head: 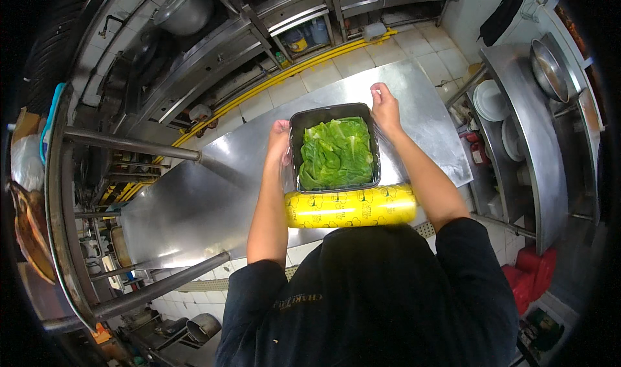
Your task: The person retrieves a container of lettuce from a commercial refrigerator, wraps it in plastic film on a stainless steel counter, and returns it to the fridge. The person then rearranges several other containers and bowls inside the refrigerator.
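A black square container (pixel 334 108) filled with green lettuce leaves (pixel 337 153) rests on the steel table in front of me. Right against its near side lies a yellow printed roll of cling film (pixel 351 207), beside my body. Thin clear film (pixel 287 170) shows along the container's left side and looks drawn from the roll. At the left wall, my left hand (pixel 278 141) has its fingers curled on the film's edge. My right hand (pixel 385 107) is just beyond the far right corner, fingers pinched; the film runs up to it, though its edge there is hard to see.
The steel table (pixel 233 187) has upright metal posts (pixel 133 143) at left. Beyond it run yellow pipes (pixel 271 94) and a stove line with a large lidded pot (pixel 185 8). At right, steel shelving (pixel 529 139) holds white plates (pixel 490 100) and a wok (pixel 549 71).
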Demonstrator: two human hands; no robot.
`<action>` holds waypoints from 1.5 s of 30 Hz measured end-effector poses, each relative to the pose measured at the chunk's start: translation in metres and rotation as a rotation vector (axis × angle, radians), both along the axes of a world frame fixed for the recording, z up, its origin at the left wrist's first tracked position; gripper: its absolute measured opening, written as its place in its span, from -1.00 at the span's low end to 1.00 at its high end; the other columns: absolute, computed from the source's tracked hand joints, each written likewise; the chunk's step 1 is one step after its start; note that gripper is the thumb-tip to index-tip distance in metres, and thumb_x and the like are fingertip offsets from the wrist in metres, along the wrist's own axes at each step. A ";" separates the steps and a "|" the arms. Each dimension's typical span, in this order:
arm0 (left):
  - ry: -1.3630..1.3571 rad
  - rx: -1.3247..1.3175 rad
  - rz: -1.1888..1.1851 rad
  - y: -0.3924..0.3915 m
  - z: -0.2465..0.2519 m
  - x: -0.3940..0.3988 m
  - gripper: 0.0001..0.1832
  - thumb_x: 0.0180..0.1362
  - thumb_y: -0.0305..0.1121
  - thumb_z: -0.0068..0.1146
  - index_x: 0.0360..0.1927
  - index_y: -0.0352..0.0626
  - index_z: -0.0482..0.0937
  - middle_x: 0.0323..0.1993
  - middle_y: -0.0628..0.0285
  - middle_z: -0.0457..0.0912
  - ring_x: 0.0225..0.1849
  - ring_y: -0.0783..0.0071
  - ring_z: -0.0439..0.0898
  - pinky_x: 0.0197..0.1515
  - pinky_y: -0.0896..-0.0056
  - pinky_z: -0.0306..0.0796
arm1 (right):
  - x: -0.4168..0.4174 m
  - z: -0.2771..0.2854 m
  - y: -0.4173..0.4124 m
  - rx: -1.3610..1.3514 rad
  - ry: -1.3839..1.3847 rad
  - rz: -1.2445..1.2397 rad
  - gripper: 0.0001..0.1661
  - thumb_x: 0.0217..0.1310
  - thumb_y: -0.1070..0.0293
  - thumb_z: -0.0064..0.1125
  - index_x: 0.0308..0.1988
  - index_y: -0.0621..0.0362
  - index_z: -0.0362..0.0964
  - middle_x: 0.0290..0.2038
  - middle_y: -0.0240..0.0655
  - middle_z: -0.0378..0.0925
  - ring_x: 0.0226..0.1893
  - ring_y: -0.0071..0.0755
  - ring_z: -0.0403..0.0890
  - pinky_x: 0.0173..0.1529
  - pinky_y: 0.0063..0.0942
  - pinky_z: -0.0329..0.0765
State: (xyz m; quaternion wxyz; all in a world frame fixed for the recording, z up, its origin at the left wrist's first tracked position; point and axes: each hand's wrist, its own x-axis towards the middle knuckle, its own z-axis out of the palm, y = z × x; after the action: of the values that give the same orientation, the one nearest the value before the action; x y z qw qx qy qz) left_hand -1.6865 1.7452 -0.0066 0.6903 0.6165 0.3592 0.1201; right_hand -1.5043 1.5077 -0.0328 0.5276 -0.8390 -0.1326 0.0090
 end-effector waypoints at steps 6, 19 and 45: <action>-0.070 -0.280 -0.070 -0.006 0.030 -0.030 -0.50 0.40 0.11 -0.04 -0.02 -0.19 0.47 -0.30 0.28 0.63 -0.38 0.54 0.54 -0.34 0.38 0.48 | -0.021 0.023 -0.036 0.158 0.341 0.282 -0.55 0.42 0.02 0.12 -0.27 0.24 0.49 -0.45 -0.48 0.48 -0.43 -0.57 0.40 -0.36 -0.48 0.37; 0.274 0.701 -0.123 -0.048 0.061 -0.033 -0.35 0.45 0.11 -0.20 -0.28 -0.37 0.62 -0.34 -0.03 0.69 -0.27 0.23 0.61 -0.11 0.23 0.44 | -0.082 0.067 -0.034 -0.238 0.052 0.292 -0.31 0.50 -0.04 -0.25 -0.30 0.42 0.52 -0.27 0.23 0.58 -0.15 0.32 0.57 0.00 0.01 0.45; 0.054 0.138 -0.130 -0.085 0.123 -0.117 -0.36 0.45 0.13 -0.19 0.10 -0.34 0.56 -0.03 0.10 0.67 -0.04 0.42 0.60 0.06 0.38 0.43 | -0.164 0.129 -0.086 0.001 0.126 0.236 -0.35 0.46 -0.08 -0.03 -0.30 0.37 0.59 -0.42 -0.28 0.65 -0.39 -0.44 0.53 -0.18 -0.34 0.50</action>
State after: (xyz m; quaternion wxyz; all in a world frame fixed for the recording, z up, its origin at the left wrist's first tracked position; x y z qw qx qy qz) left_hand -1.8039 1.6602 0.1167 0.6425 0.6876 0.3279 0.0826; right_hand -1.6686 1.4222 0.0967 0.5308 -0.8150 -0.1967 0.1237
